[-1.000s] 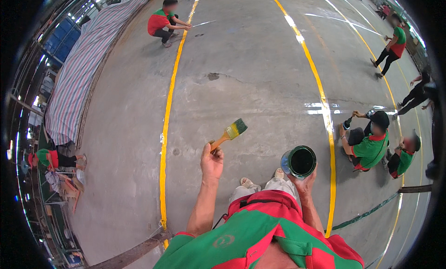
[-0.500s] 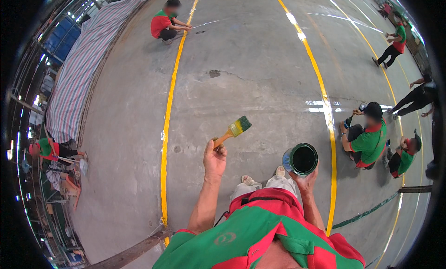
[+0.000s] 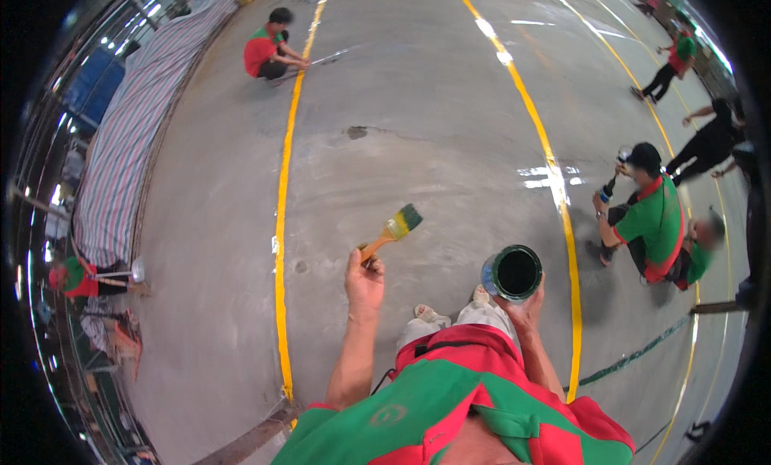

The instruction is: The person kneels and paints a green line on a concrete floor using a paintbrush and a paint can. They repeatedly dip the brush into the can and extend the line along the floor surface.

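Note:
My left hand (image 3: pixel 364 279) grips the wooden handle of a paintbrush (image 3: pixel 392 230) whose yellow bristles are tipped with green paint; the brush points up and to the right, above the grey concrete floor. My right hand (image 3: pixel 524 302) holds a round paint can (image 3: pixel 512 273) from below, its open top showing dark green paint. The can hangs just above my knees and pale shoes (image 3: pixel 431 313). Brush and can are apart, a short gap between them.
Two long yellow painted lines (image 3: pixel 280 224) (image 3: pixel 554 184) run across the concrete floor. A person crouches on the left line far ahead (image 3: pixel 269 51). Two people in green crouch at the right (image 3: pixel 654 220). Others stand farther right. A striped tarp (image 3: pixel 120 152) lies along the left.
The view has shifted slightly; my left hand with the brush has drifted a little to the right and lower. The can stays in my right hand.

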Tool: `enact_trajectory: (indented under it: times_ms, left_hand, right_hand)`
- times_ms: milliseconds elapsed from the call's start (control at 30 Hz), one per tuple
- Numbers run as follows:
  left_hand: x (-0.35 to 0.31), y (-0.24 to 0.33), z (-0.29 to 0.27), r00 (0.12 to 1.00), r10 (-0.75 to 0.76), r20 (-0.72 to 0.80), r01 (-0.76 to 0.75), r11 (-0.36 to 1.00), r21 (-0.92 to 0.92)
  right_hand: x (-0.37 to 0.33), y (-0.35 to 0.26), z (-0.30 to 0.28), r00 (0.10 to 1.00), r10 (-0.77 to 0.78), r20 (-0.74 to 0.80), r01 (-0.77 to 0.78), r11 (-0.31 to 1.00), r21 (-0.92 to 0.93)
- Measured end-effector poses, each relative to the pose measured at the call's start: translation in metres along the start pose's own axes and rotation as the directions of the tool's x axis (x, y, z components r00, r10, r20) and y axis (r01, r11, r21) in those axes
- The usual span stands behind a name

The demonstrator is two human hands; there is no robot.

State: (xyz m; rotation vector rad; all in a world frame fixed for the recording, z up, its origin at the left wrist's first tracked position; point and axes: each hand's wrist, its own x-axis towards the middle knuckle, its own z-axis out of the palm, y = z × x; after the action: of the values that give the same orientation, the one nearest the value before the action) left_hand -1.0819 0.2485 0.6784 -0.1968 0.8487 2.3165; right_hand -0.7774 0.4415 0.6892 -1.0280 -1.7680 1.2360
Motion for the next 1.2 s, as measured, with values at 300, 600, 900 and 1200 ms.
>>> enact_trajectory:
  times_ms: [300,600,900,1200]
  left_hand:
    - [-0.001,0.002,0.005,1.0,-0.01,-0.006,0.01,1.0,-0.003]
    - [0.005,0.004,0.0,1.0,-0.024,-0.008,0.024,0.999,0.025]
    - [0.014,0.008,-0.007,0.997,-0.068,0.032,0.066,0.996,0.062]
    - [0.018,0.013,-0.002,0.993,-0.12,0.013,0.118,0.99,0.081]
  right_hand:
    - [0.002,0.01,-0.003,0.997,-0.078,0.003,0.078,0.997,0.015]
    - [-0.005,0.012,0.0,0.995,-0.096,-0.027,0.094,0.993,-0.064]
    - [-0.012,0.002,0.002,0.992,-0.116,-0.055,0.112,0.992,-0.06]
    - [-0.015,0.001,0.009,0.981,-0.175,-0.086,0.169,0.982,-0.081]
